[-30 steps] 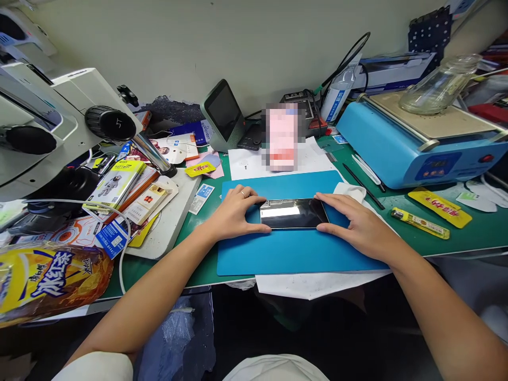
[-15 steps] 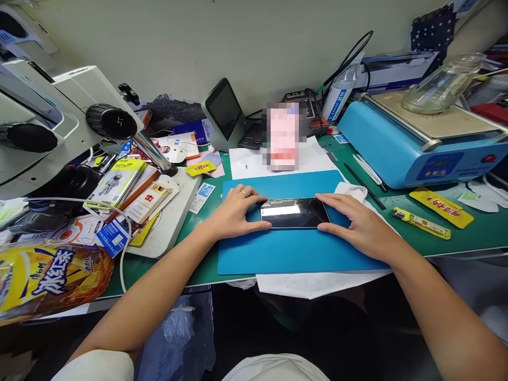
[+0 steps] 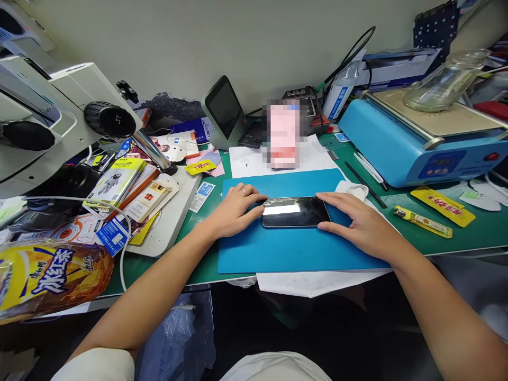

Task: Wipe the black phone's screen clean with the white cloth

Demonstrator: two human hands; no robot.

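Observation:
A dark smartphone (image 3: 305,214) lies lengthwise on a blue mat (image 3: 273,251), screen up, with a bright reflection on its left half. My left hand (image 3: 238,211), a ring on one finger, is at its left end; the fingertips meet the upper left corner and the thumb rests against the left edge. At the opposite end, my right hand (image 3: 353,219) holds the phone between a thumb on the near edge and fingers on the far corner. A crumpled white cloth or tissue (image 3: 352,189) sits just behind my right hand.
On the left are a microscope (image 3: 107,119), several small boxes (image 3: 115,182) and a drink bottle (image 3: 55,275). Behind the mat stand a blurred pink screen (image 3: 283,137) and a smart display (image 3: 224,114). To the right lie tweezers (image 3: 365,180), a yellow knife-like tool (image 3: 423,222) and a blue heating plate (image 3: 416,143).
My left thumb has shifted from the phone's near edge up to its left end. The right hand keeps its hold, and the phone stays in nearly the same place.

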